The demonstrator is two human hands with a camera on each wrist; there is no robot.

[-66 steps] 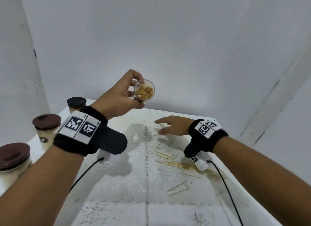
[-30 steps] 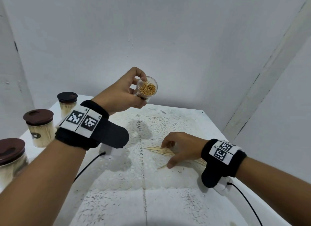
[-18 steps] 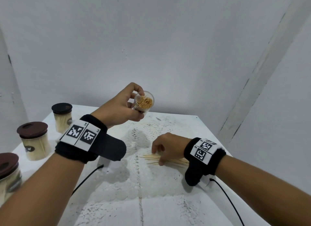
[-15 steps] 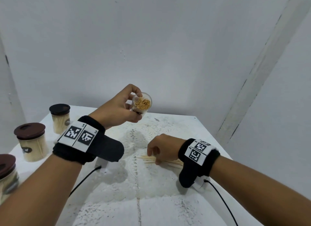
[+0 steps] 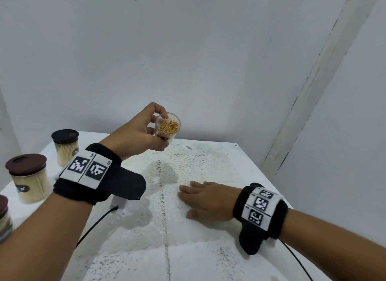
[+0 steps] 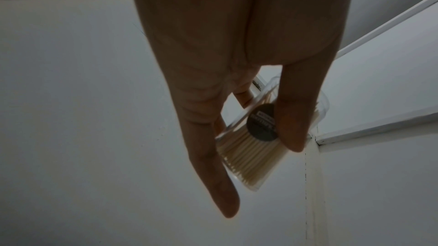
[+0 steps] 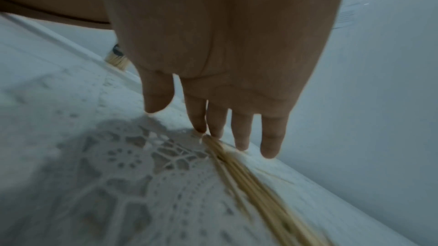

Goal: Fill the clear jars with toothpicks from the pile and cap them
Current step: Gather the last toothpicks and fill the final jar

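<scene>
Left hand grips the open jar above the lace mat, mouth tilted toward the person, likely for loading. Right hand, fingers straight, lies flat on the mat, covering the toothpicks, probably gathering them.

the left hand is raised, forearm angled up, its fingers and thumb curled in a pinch, while the right hand lies low, palm down, fingers straight and spread forward.
</scene>
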